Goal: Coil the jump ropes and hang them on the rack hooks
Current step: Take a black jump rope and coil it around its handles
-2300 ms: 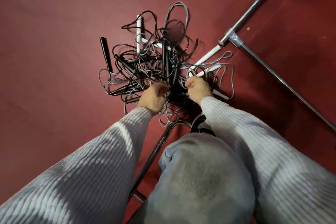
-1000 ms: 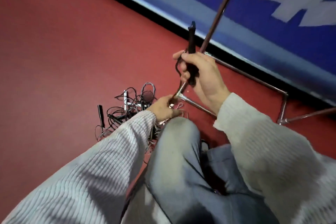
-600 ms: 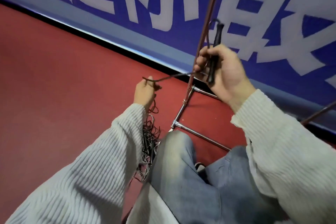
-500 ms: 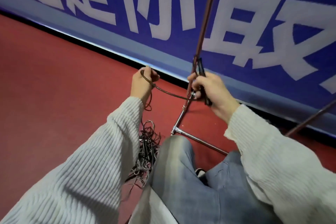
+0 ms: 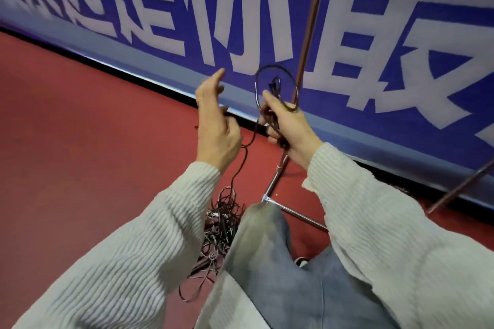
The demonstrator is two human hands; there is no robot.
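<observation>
Now | my R hand grips rope loop + handle | L hand fingers loose, slack draped over | pile lies near-left, below

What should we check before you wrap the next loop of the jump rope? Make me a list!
1. Right hand grips the rope handle and coil: ok.
2. First loop stands round above that hand: ok.
3. Left hand has the loose rope: cannot tell; its fingers are lifted and the rope runs beside the palm.
4. Loose rope free of the pile on the floor: not ok; it trails down into the tangle.
5. Rack pole is close by: ok.
6. Hook to hang it on: cannot tell; none is clearly in view.
</observation>
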